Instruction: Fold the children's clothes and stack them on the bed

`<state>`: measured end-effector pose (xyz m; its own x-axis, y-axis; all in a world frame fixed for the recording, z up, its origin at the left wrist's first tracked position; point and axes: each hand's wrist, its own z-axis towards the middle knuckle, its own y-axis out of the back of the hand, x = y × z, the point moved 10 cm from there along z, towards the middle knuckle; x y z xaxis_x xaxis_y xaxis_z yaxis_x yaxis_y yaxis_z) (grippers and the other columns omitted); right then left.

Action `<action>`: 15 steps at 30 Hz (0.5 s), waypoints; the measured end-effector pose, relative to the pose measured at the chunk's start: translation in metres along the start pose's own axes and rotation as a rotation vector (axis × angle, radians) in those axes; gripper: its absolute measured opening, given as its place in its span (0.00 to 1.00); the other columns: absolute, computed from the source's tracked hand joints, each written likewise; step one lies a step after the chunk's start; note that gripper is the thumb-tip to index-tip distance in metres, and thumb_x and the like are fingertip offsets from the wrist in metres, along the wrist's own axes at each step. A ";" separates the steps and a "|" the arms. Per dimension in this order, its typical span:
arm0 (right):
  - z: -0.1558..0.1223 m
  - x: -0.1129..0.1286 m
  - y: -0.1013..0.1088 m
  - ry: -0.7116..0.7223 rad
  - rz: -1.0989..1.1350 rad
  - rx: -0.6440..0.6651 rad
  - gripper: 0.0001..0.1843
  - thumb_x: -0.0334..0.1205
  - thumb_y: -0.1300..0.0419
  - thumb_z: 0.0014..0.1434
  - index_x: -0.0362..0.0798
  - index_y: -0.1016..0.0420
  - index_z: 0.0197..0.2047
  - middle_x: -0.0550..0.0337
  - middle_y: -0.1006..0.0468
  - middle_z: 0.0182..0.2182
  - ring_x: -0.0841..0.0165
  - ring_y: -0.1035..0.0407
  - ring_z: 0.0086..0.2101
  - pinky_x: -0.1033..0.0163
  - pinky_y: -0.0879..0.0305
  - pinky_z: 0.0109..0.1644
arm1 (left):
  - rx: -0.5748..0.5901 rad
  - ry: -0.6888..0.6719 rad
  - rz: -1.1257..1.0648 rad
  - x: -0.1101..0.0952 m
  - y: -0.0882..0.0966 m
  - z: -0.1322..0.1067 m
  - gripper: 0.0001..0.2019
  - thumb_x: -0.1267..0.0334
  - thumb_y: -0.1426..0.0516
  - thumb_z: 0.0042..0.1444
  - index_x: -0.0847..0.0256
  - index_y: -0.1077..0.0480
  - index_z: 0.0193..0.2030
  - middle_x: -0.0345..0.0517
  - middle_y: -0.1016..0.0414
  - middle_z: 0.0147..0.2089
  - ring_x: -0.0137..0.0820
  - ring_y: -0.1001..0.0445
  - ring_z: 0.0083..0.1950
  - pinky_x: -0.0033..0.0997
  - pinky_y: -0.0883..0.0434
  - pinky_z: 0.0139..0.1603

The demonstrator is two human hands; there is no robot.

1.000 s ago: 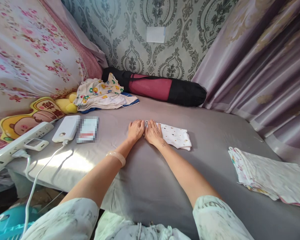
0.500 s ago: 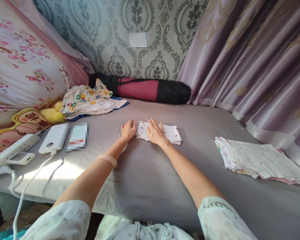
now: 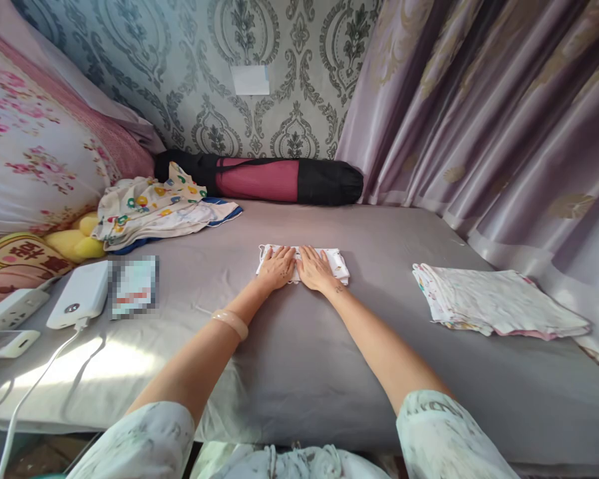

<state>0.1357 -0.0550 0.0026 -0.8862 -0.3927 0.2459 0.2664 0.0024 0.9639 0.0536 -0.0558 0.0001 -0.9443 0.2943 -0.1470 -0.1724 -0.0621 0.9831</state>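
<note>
A small white cloth with tiny coloured prints (image 3: pixel 338 261) lies folded flat on the grey bed sheet (image 3: pixel 289 346). My left hand (image 3: pixel 277 267) and my right hand (image 3: pixel 315 267) rest side by side on top of it, palms down and fingers spread, pressing it against the sheet. Neither hand grips anything. The cloth's left end shows beyond my left hand and its right end beyond my right hand.
A stack of folded printed cloths (image 3: pixel 489 307) lies to the right, near the purple curtain (image 3: pixel 504 120). At the back lie a black and maroon bag (image 3: pixel 279 179) and a heap of clothes (image 3: pixel 154 207). A power bank (image 3: pixel 78 303) and power strip (image 3: pixel 10 311) sit at left.
My left hand has moved from the bare sheet onto the cloth, beside my right hand. The view has turned to the right, so everything sits further left in the frame.
</note>
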 end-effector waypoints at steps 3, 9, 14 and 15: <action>0.000 0.000 0.000 0.000 0.002 -0.003 0.29 0.42 0.61 0.70 0.41 0.46 0.70 0.49 0.44 0.69 0.59 0.53 0.68 0.45 0.61 0.70 | 0.013 0.007 0.005 0.001 0.000 0.000 0.24 0.60 0.60 0.69 0.61 0.44 0.68 0.52 0.41 0.71 0.41 0.46 0.72 0.52 0.51 0.71; 0.000 -0.002 0.002 -0.003 0.019 0.043 0.29 0.43 0.62 0.70 0.42 0.47 0.71 0.50 0.45 0.69 0.60 0.54 0.68 0.46 0.60 0.70 | 0.053 -0.014 0.005 0.000 0.004 0.005 0.22 0.60 0.60 0.69 0.59 0.42 0.67 0.52 0.38 0.69 0.41 0.43 0.71 0.53 0.48 0.69; -0.004 -0.019 0.017 -0.078 -0.052 -0.058 0.30 0.43 0.61 0.70 0.39 0.46 0.70 0.47 0.48 0.70 0.59 0.58 0.69 0.45 0.69 0.71 | -0.061 0.023 0.031 0.004 0.018 0.007 0.24 0.56 0.60 0.69 0.62 0.41 0.67 0.54 0.39 0.70 0.42 0.46 0.72 0.51 0.49 0.70; -0.005 -0.022 0.018 -0.089 -0.068 -0.071 0.30 0.43 0.61 0.70 0.38 0.46 0.70 0.46 0.48 0.70 0.59 0.58 0.69 0.45 0.70 0.71 | -0.082 0.032 0.038 0.005 0.018 0.006 0.25 0.55 0.60 0.69 0.62 0.42 0.67 0.55 0.40 0.70 0.42 0.47 0.73 0.51 0.50 0.71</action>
<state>0.1618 -0.0510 0.0145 -0.9322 -0.3071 0.1918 0.2283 -0.0873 0.9697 0.0472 -0.0492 0.0181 -0.9590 0.2595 -0.1142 -0.1571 -0.1512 0.9759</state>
